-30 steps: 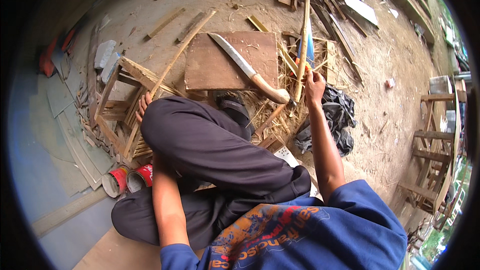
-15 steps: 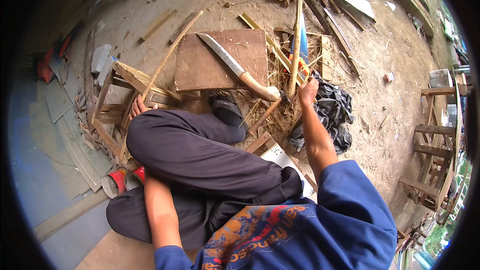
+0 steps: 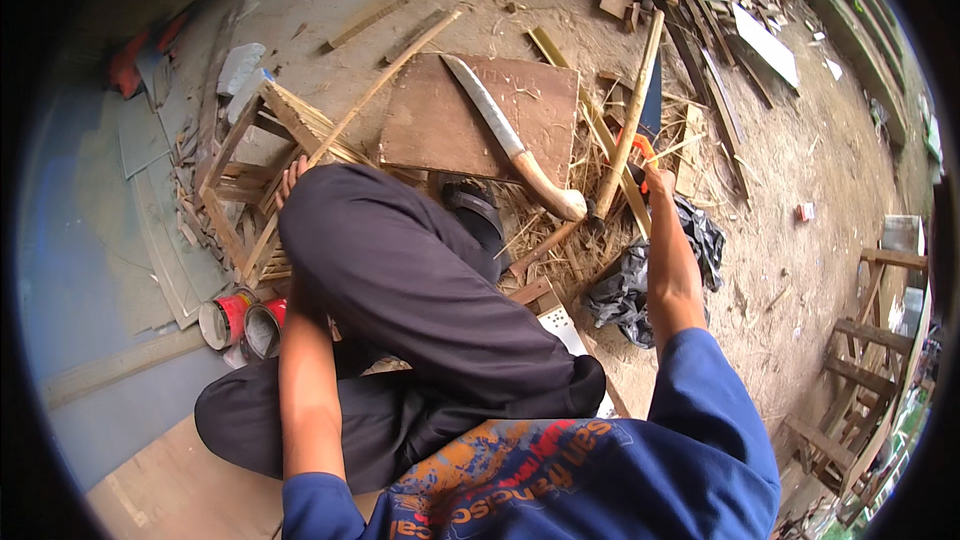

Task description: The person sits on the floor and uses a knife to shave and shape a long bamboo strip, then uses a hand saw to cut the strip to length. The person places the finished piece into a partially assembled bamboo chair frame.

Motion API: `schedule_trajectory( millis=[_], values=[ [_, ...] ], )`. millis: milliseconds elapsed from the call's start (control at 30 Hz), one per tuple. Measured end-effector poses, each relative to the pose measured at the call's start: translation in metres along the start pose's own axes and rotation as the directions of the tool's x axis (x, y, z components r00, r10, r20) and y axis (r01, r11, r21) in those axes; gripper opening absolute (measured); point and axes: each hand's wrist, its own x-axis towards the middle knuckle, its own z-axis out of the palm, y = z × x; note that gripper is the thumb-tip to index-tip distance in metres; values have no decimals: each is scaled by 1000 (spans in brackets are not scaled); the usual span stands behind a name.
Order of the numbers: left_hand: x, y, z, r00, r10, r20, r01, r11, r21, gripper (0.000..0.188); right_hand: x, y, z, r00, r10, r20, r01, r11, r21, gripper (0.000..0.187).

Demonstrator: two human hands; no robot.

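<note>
Most of the left hand (image 3: 291, 178) is hidden behind the bent knee, so only the fingertips are seen, and what they touch cannot be told. The right hand (image 3: 655, 178) is partly covered by a bamboo stick (image 3: 630, 115) and an orange handle (image 3: 643, 150), and its grip cannot be made out clearly. The sandal (image 3: 478, 215) is half hidden by the leg. The wooden ladder (image 3: 870, 340) is cut off by the picture's edge.

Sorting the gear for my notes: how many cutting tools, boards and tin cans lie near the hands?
Big knife: 1
Saw with orange handle: 1
Brown board: 1
Tin cans: 2
Total: 5
</note>
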Motion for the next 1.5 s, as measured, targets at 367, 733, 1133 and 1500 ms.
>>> schedule_trajectory(
  millis=[367,733,1133,1500],
  values=[
    [-36,8,-84,971,-194,139,186,980,71,88,-112,-166,-103,577,-708,-407,695,687,-210,32],
    [-36,0,-88,975,-217,-36,207,961,-185,97,-297,-307,-256,575,-739,-351,745,296,597,12],
    [5,136,-316,931,165,326,359,-238,-903,84,-562,-390,-127,666,-706,242,-16,311,950,17],
    [-61,137,-283,946,-192,260,203,-272,-941,25,-602,-343,-55,18,-999,-37,949,5,315,61]
  ],
)
